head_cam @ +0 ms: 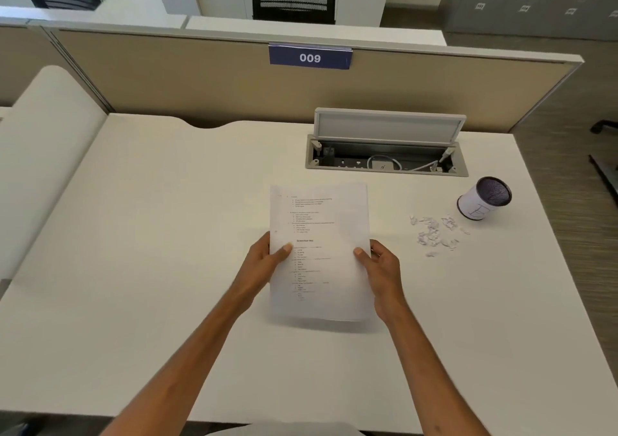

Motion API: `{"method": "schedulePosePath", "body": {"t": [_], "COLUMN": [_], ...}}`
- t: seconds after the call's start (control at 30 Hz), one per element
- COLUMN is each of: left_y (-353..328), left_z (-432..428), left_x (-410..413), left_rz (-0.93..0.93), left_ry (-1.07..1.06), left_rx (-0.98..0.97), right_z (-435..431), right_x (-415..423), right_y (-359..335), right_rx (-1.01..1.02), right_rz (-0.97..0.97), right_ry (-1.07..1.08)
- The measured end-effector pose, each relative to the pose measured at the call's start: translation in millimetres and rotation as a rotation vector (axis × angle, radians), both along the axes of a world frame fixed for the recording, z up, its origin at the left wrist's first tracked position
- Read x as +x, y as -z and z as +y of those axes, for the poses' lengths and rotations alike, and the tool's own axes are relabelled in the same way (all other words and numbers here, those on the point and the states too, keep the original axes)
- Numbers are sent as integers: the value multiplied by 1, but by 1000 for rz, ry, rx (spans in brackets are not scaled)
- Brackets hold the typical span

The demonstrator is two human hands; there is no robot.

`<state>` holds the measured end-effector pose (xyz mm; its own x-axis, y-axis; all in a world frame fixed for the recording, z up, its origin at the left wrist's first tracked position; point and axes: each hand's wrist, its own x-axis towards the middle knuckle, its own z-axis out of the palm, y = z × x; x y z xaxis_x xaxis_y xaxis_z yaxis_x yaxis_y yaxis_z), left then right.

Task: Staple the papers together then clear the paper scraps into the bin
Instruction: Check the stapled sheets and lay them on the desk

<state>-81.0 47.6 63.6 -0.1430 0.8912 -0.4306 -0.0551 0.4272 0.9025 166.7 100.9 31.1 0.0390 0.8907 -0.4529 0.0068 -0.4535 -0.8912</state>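
I hold a stack of printed white papers (319, 231) just above the white desk (167, 235), at its middle. My left hand (264, 265) grips the stack's left edge, thumb on top of the page. My right hand (379, 268) grips the right edge the same way. A small pile of white paper scraps (434, 233) lies on the desk to the right of the papers. Just beyond the scraps stands a small round mesh bin (483, 198) wrapped in white paper. No stapler is in view.
An open cable box (386, 154) with its lid raised is set into the desk behind the papers. A beige partition (200, 81) with a blue "009" sign (309, 57) runs along the back. The desk's right edge drops to carpet.
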Motion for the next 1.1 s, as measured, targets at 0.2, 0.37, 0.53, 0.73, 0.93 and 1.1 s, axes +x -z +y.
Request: {"method": "schedulePosePath", "body": {"t": [0.2,0.37,0.53,0.73,0.93,1.1], "left_y": [39,55,50,60,71,86], "left_z": [-11,-5,15,65,119,166], "left_x": [-19,-38,-65,-109,-144,-175], "left_rz": [151,130,52,115,155,181], "left_ry": [89,21,-94,-217,-316,-356], "left_rx": [-97,-101,-94,-133,-70,-61], "right_z": [2,13,40,93,150,191], "right_x": [-11,-28,-59,-104,-152,-183], "right_y": [17,28,23,22,31,34], "right_rx": [42,18,27,-5,-81,-50], "right_rz": [-221,-319,-250,-222,-268,-318], "right_ry": [-222,-354,-270,-249,-208,-236]}}
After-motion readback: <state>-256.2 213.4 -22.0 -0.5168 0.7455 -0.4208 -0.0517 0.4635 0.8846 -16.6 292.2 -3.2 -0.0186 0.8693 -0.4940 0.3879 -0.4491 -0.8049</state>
